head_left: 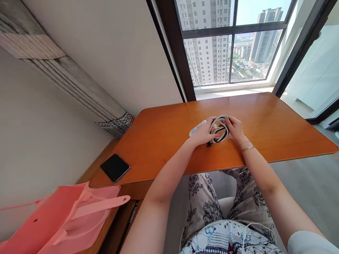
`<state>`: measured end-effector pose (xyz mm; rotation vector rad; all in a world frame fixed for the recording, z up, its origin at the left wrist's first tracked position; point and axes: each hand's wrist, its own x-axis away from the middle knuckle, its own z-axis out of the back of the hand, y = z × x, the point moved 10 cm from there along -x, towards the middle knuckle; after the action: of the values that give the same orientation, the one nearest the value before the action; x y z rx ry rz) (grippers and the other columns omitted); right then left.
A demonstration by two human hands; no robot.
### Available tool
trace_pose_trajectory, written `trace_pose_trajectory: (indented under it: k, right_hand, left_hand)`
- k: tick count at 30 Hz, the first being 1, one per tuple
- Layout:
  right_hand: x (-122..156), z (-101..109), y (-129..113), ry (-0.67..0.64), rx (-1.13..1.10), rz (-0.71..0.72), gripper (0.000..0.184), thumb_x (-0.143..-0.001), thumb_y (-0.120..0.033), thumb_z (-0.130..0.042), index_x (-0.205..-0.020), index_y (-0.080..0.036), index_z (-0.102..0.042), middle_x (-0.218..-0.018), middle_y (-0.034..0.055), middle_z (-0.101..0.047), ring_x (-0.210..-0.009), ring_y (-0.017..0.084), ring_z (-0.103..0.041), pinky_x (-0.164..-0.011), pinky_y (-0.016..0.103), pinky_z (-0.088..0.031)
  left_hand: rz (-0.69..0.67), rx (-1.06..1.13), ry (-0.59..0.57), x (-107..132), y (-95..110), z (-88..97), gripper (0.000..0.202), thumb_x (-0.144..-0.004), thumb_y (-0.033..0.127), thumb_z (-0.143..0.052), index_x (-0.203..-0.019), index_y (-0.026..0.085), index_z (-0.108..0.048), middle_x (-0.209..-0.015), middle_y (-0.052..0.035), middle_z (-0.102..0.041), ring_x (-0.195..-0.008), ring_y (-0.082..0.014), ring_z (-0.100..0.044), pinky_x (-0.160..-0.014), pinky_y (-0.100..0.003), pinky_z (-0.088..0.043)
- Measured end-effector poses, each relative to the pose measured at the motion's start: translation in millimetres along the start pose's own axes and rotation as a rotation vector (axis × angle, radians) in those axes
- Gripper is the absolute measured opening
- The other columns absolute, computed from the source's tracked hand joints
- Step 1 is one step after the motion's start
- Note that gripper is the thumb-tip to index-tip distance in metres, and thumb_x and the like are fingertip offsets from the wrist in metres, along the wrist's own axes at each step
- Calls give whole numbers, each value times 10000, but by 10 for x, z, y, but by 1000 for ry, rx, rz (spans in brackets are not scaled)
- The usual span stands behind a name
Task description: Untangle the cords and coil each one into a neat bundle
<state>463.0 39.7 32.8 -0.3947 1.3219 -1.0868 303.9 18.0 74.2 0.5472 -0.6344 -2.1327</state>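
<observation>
Above the wooden table, a coiled cable (pixel 219 140) of white and black strands is held in loops between both hands. My left hand (pixel 206 132) is closed around the left side of the coil, its thumb across the loops. My right hand (pixel 235 127) pinches the coil's right side with bent fingers. A white strip with a light blue label (pixel 197 128) lies just beyond my left hand, partly hidden by it. A small black end of the cable (pixel 209 144) hangs below the left fingers.
The orange-brown table (pixel 278 130) reaches to the window (pixel 233 53). A black smartphone (pixel 115 167) lies at its left end. A pink bag (pixel 69 218) stands open at lower left, its strap near the table edge. A grey curtain (pixel 87 95) hangs by the wall.
</observation>
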Motion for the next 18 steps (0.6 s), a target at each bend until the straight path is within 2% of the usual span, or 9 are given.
trace_pose_trajectory:
  k: [3, 6, 9, 11, 15, 18]
  right_hand:
    - [3, -3, -52, -24, 35, 25, 605, -947, -735, -452, -794, -186, -655, -694, 29, -618, -648, 168, -521, -622, 298, -408]
    - [11, -22, -92, -42, 87, 56, 575, -954, -714, -461, -765, -196, -622, -667, 13, -581, -627, 157, -491, -609, 289, -383]
    - [24, -35, -108, -43, 168, 93, 538, -961, -680, -486, -710, -209, -553, -635, -5, -511, -604, 151, -449, -604, 291, -352]
    - [31, -35, -107, -39, 208, 120, 517, -977, -652, -481, -706, -214, -526, -653, -2, -506, -614, 154, -450, -617, 295, -351]
    - [35, -26, -59, -29, 245, 134, 479, -1006, -617, -450, -761, -219, -550, -729, 25, -568, -684, 175, -506, -657, 300, -380]
    - [33, -13, -27, -11, 268, 129, 455, -1015, -593, -452, -772, -223, -559, -733, 29, -571, -700, 185, -516, -663, 306, -387]
  left_hand:
    - [29, -32, 66, -32, -63, 10, 601, -778, 160, -673, -1350, 268, -520, -747, 37, -594, -796, -213, -643, -755, -304, -471]
    - [98, -131, 149, -54, -154, 31, 504, -823, 126, -629, -1295, 288, -565, -775, 11, -654, -815, -227, -669, -750, -311, -464]
    - [187, -271, 226, -43, -258, 97, 362, -835, 170, -657, -1179, 280, -633, -900, -48, -727, -896, -277, -690, -759, -341, -461]
    - [209, -284, 237, -37, -325, 123, 298, -806, 222, -711, -1097, 265, -665, -953, -67, -744, -928, -299, -691, -768, -352, -469]
    - [170, -8, 231, -50, -490, 103, 248, -784, 259, -721, -1028, 229, -690, -941, -46, -745, -875, -249, -687, -786, -337, -502]
    - [162, 289, 215, -48, -648, 2, 206, -776, 282, -711, -960, 195, -682, -848, -23, -715, -747, -195, -659, -717, -316, -522]
